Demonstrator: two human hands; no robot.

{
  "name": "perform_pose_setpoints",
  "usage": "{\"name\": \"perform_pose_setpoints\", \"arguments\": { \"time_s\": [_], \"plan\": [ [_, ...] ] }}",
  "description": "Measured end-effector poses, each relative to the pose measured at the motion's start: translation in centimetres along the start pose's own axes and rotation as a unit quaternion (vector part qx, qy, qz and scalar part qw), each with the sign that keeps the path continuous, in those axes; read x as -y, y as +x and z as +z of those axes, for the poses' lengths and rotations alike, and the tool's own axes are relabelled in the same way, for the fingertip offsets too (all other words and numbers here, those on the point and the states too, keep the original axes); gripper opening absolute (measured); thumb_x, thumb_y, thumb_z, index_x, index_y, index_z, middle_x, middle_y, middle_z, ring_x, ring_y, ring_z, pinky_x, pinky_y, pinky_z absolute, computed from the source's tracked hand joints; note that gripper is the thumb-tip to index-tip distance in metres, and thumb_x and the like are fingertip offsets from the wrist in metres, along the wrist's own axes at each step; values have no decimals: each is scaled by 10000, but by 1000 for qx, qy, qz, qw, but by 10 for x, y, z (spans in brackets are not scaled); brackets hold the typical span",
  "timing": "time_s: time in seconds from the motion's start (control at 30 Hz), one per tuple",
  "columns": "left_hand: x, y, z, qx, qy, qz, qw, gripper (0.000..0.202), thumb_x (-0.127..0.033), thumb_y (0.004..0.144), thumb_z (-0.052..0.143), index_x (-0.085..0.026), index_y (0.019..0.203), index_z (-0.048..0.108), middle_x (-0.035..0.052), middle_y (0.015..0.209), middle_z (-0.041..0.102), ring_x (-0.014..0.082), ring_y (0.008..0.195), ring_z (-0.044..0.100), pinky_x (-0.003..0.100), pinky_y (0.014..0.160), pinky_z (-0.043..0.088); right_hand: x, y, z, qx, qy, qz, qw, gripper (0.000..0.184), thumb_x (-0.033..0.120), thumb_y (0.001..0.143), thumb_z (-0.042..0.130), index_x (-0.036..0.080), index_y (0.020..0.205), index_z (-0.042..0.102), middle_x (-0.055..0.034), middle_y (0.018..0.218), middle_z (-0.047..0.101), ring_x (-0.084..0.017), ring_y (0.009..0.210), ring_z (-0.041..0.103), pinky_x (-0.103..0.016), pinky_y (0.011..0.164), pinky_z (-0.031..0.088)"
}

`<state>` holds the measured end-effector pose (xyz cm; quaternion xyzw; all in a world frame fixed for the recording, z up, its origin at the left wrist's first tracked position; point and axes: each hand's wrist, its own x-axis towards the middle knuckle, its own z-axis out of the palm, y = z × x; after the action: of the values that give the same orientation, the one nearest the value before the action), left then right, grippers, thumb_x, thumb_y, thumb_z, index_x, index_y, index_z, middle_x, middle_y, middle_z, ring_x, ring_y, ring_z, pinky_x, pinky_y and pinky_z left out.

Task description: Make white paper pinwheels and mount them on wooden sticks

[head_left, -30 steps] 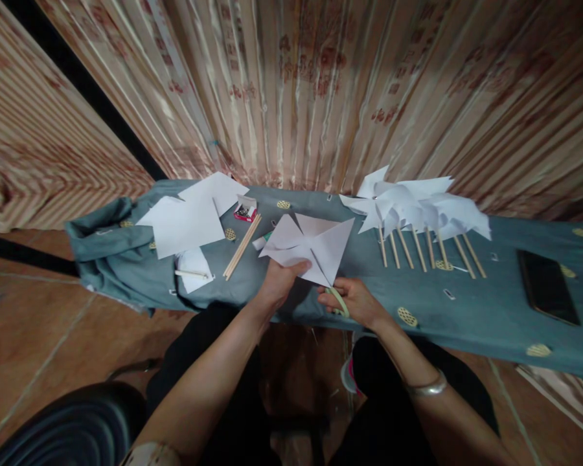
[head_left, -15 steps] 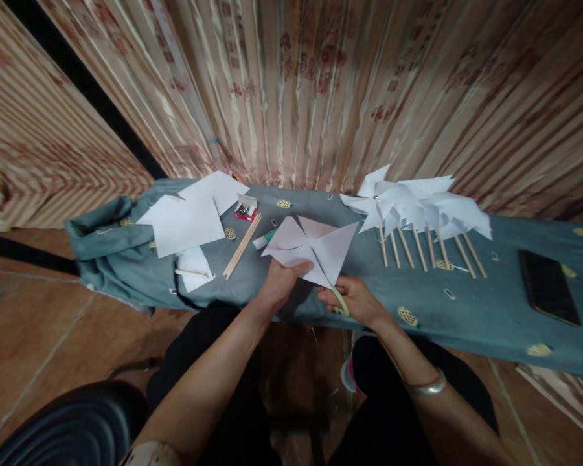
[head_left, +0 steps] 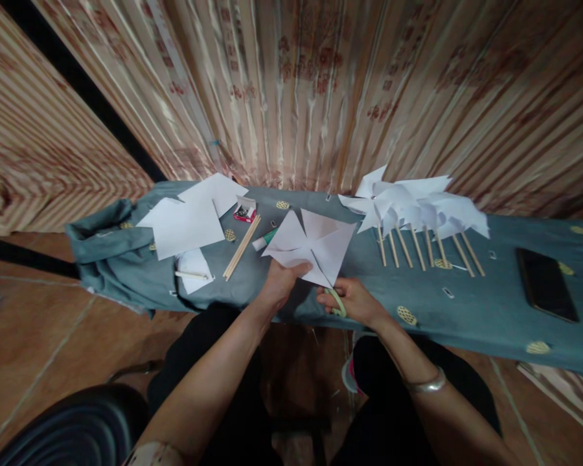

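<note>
Bench [head_left: 490, 307]: long, narrow, under a grey-green cloth bunched at the left end; curtain [head_left: 296, 97] hanging close along the rear edge.

Stool [head_left: 72, 421]: black, round ridged seat, in front of the bench at lower left.

Paper sheets [head_left: 189, 226]: white, overlapping, reaching to the rear edge.

Small paper piece [head_left: 194, 265]: white, near the front edge, a pale stick [head_left: 191, 275] across it.

Box [head_left: 245, 210]: red and white, open, small metallic bits inside, toward the rear.

Wooden sticks [head_left: 243, 247]: slim bundle, slanting, just in front of the box.

Tube [head_left: 261, 242]: green and white, partly covered from view by the paper square.

Left hand [head_left: 284, 283]: pinching the paper square, thumb on top, fingers hidden beneath.

Paper square [head_left: 333, 243]: white, slit toward the middle, held over the front half of the bench.

Right hand [head_left: 355, 300]: closed round the scissors [head_left: 339, 304], pale green handles, at the square's near corner; blades indistinct.

Pinwheels [head_left: 420, 204]: white, crowded along the rear, sticks pointing forward; a stretch of cloth separates these from the front edge.

Phone [head_left: 547, 285]: dark, flat, slanted, well apart from the right hand.
</note>
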<state>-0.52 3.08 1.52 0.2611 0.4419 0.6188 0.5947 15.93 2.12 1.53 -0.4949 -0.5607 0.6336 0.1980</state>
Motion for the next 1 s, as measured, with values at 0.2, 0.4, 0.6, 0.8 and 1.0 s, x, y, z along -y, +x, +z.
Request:
{"name": "perform_pose_setpoints", "arguments": {
  "time_s": [0.2, 0.4, 0.6, 0.8, 1.0],
  "plan": [
    [2, 4, -4, -1, -15, 19, 1000, 556, -116, 461, 797, -158, 994, 644, 24, 871, 691, 170, 795, 624, 330, 812, 468, 5, -12, -14, 61, -90, -9, 994, 456, 607, 669, 689, 153, 670, 645, -7, 582, 617, -108, 533, 507, -216, 500, 364],
    [-2, 11, -8, -31, -20, 15, 999, 586, -150, 436, 826, -152, 991, 638, 24, 838, 684, 187, 786, 635, 373, 842, 474, -12, -31, -47, 5, -233, 22, 972, 431, 593, 661, 709, 170, 729, 659, 1, 521, 600, -134, 489, 505, -242, 468, 321],
    [8, 9, -6, -5, -9, -1, 1000, 600, -154, 423, 850, -148, 987, 647, 50, 893, 709, 207, 816, 655, 392, 851, 489, -11, -37, -67, -253, -464, 40, 848, 546, 586, 783, 595, 158, 1117, 647, -141, 834, 728, -298, 782, 682, -318, 611, 414],
    [23, 10, -18, 22, 53, 13, 998, 575, -250, 473, 847, -131, 994, 637, 114, 1014, 711, 272, 950, 664, 459, 943, 466, -5, -31, -63, -295, -529, 68, 793, 593, 494, 824, 600, 117, 1277, 533, -182, 940, 737, -330, 894, 698, -343, 692, 470],
    [4, 2, -54, -43, 373, 261, 889, 719, -216, 726, 663, -173, 1388, 383, 161, 1444, 447, 299, 1343, 408, 492, 1110, 313, -13, -35, -68, -314, -572, 19, 757, 443, 371, 859, 591, 114, 1219, 582, -164, 910, 740, -291, 863, 702, -337, 712, 494]
  ]
}}
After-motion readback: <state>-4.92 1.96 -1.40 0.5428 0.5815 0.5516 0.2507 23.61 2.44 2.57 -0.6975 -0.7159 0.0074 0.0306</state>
